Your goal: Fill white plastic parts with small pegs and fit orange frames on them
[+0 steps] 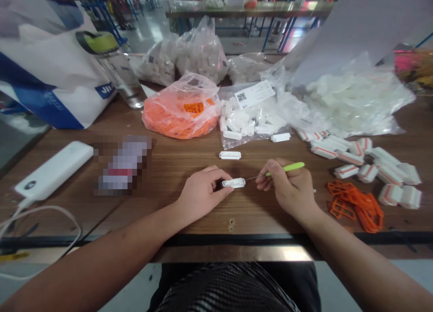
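Connector (233, 183) lies left-right, pinched in your left hand (199, 194); your right hand (291, 188) grips the green pick (286, 168), tip seemingly at its right end.

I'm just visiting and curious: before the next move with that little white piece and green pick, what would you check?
1. The white piece pinched in the left hand: ok.
2. The green pick gripped in the right hand: ok.
3. The pick's tip touching the piece: cannot tell, too thin.
4. A spare white piece apart on the table: ok.
5. The orange frames beside the right hand: ok.
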The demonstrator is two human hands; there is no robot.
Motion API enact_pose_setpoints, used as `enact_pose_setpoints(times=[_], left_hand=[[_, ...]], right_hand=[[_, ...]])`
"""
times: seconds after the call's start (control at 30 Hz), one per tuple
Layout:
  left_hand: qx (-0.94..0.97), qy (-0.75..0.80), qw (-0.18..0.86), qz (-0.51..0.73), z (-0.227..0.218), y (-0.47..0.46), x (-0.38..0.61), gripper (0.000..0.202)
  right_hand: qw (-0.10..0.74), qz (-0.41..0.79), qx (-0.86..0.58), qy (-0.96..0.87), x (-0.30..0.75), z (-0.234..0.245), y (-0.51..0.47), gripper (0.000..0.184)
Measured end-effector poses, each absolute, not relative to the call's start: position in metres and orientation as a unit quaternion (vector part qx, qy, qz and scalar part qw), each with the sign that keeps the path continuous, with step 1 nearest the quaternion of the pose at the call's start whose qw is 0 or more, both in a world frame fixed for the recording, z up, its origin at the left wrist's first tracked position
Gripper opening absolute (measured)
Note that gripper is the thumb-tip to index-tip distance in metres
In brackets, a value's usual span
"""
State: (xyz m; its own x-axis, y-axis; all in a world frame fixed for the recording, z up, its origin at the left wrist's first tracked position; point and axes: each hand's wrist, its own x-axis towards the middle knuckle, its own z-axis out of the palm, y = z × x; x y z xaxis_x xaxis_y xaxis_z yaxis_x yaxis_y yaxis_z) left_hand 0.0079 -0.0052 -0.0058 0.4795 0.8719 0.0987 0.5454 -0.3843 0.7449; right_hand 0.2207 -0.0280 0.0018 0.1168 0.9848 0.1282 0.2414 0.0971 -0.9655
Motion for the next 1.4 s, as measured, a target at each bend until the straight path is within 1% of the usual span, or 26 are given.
enact_pose_setpoints(times=[0.7, 0.93, 1.07, 1.27, 1.4], left_hand=[[0.794, 0.451, 0.330, 0.241, -0.0036, -0.0052, 0.0090, 0.009], [0.791, 0.447, 0.332, 0.252, -0.0047, -0.0058, 0.0092, 0.009], [0.789, 0.448, 0.335, 0.253, -0.0049, -0.0057, 0.0091, 0.009], [0.793, 0.450, 0.326, 0.251, -0.0059, -0.0054, 0.0089, 0.011], [0.791, 0.450, 0.331, 0.249, -0.0048, -0.0058, 0.0095, 0.010]], right_hand=[[0.477, 0.363, -0.567, -0.566, 0.2161, 0.0027, -0.0280, 0.041], [0.444, 0.320, -0.590, -0.593, 0.2143, 0.0077, -0.0267, 0.039], [0.427, 0.278, -0.570, -0.645, 0.2138, 0.0075, -0.0296, 0.035], [0.461, 0.298, -0.546, -0.632, 0.2131, 0.0023, -0.0314, 0.035], [0.470, 0.299, -0.546, -0.625, 0.2130, 0.0002, -0.0325, 0.034]])
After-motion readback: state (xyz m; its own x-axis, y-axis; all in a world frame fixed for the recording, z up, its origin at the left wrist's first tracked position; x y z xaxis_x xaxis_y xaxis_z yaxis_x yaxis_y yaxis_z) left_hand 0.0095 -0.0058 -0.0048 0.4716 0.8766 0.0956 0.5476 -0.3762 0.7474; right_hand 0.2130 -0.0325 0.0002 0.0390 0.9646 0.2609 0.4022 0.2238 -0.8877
